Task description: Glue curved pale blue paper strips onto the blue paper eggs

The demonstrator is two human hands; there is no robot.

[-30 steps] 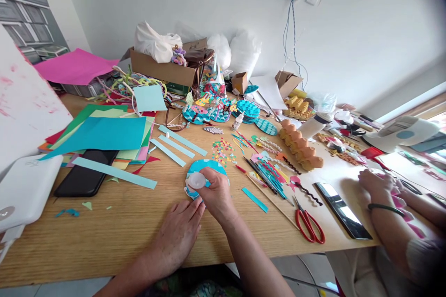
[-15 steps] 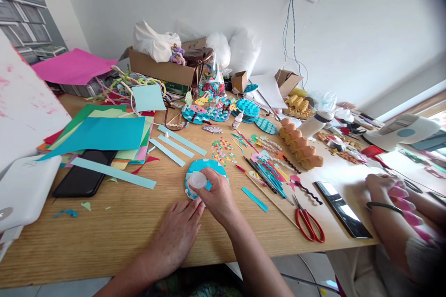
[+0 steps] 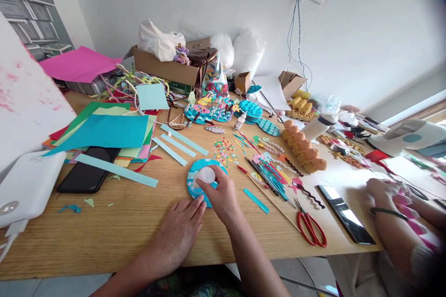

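On the table before me lies a round blue paper piece (image 3: 203,163) with lighter patches. My right hand (image 3: 223,195) grips a small white glue bottle (image 3: 206,175) tipped over it, the round base facing up toward me. A thin white line of glue shows along the piece's left part; the nozzle is hidden. My left hand (image 3: 181,229) rests flat on the wood, fingers stretched, its fingertips at the piece's near edge. Beyond it are light blue paper strips (image 3: 169,149) and colourful confetti (image 3: 225,151). To the right lies a short blue strip (image 3: 256,201).
Red-handled scissors (image 3: 311,227), a wooden stick (image 3: 272,202), pencils (image 3: 266,176) and a phone (image 3: 345,213) lie rightward. Another person's hands (image 3: 386,195) rest at the right edge. Coloured paper sheets (image 3: 114,130), a black phone (image 3: 88,171) and a white power bank (image 3: 33,185) are leftward.
My right hand has moved the glue bottle slightly right and up over the blue piece. My left hand stays nearly in place. The view has shifted slightly.
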